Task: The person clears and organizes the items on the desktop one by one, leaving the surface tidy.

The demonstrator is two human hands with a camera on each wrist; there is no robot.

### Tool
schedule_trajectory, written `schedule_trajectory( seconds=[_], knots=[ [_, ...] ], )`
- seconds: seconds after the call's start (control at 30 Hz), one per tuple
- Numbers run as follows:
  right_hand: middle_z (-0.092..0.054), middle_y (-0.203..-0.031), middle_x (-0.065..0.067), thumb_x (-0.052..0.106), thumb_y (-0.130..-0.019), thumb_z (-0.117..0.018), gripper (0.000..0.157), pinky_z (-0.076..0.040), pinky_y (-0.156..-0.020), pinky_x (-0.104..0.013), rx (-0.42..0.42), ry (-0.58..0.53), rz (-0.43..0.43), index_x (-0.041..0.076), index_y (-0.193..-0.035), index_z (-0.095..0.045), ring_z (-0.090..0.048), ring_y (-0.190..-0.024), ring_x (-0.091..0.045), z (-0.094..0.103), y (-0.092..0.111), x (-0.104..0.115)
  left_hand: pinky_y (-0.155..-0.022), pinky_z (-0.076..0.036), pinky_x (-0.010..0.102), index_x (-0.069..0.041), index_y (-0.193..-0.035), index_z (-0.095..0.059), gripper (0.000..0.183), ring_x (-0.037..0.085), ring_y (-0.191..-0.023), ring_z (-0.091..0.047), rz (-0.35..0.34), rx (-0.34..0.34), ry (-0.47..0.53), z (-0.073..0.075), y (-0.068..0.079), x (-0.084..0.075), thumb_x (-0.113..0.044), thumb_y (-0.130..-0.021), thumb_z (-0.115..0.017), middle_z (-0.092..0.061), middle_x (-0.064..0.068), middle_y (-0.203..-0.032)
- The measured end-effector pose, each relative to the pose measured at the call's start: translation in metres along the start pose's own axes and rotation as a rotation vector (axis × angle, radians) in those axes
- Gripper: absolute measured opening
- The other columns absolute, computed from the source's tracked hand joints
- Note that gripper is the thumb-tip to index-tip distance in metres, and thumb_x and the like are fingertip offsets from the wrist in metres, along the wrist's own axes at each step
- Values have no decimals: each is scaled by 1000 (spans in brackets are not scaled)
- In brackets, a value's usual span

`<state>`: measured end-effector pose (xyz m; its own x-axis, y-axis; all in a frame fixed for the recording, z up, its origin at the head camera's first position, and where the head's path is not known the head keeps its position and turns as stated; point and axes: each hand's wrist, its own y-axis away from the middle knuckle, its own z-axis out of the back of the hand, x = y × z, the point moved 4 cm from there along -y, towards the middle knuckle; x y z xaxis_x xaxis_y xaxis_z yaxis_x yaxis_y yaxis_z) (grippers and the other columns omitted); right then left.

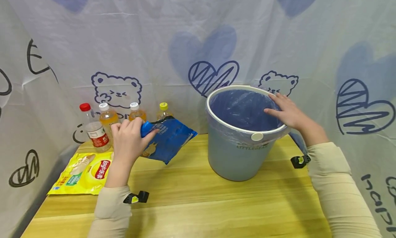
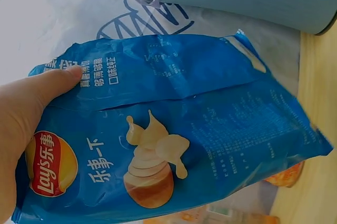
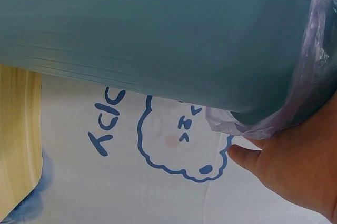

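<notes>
Left of the bin (image 1: 236,164), above the table (image 1: 185,203): blue chip bag (image 1: 173,140), pinched near one end between thumb and fingers of left hand (image 1: 130,140). Bag tilted, apart from bin. Right hand (image 1: 289,111) rests on bin's right rim, over the liner (image 1: 244,111); can't tell if it's gripping. Yellow chip bag (image 1: 81,176) flat beside left forearm, four capped bottles behind.
</notes>
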<state>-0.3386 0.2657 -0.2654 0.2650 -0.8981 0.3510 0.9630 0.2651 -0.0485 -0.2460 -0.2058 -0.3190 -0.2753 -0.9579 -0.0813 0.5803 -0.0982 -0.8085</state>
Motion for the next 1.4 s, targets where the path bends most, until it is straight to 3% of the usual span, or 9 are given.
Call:
schedule_trajectory(
  seconds=[0.2, 0.4, 0.93, 1.17, 1.4],
  knots=[
    [4, -161, -28, 50, -99, -41, 79, 1, -114, -68, -1, -5, 0, 8, -157, -8, 8, -148, -49, -1, 0, -1, -71, -28, 48, -3, -87, -53, 54, 33, -71, -53, -48, -71, -13, 6, -13, -3, -48, -74, -81, -64, 16, -74],
    [4, -161, -27, 51, -99, -41, 79, 1, -114, -68, -4, -14, -3, 9, -157, -8, 9, -148, -48, -1, 0, -2, -73, -29, 49, -3, -89, -54, 53, 35, -78, -55, -75, -93, -9, 11, -26, -8, -47, -76, -79, -66, 18, -82],
    [3, -161, -27, 50, -99, -44, 79, 1, -114, -68, -5, -19, -28, 9, -157, -9, 8, -148, -48, 0, 0, 1, -75, -30, 52, 1, -89, -57, 54, 37, -81, -54, -91, -241, 63, 31, -63, -20, -46, -77, -79, -63, 18, -84],
    [2, -161, -27, 51, -99, -42, 79, 0, -114, -68, -9, -16, -25, 9, -157, -9, 7, -148, -48, 0, 1, 1, -78, -28, 53, 2, -88, -56, 52, 38, -82, -53, -106, -297, 97, 41, -73, -27, -45, -80, -78, -62, 19, -84],
    [3, -161, -27, 49, -99, -43, 79, 1, -114, -68, -8, -21, -29, 9, -157, -7, 8, -148, -48, 0, 0, 1, -78, -25, 52, 3, -84, -56, 49, 37, -77, -51, -135, -409, 159, 47, -80, -34, -39, -79, -80, -58, 18, -77]
  ],
)
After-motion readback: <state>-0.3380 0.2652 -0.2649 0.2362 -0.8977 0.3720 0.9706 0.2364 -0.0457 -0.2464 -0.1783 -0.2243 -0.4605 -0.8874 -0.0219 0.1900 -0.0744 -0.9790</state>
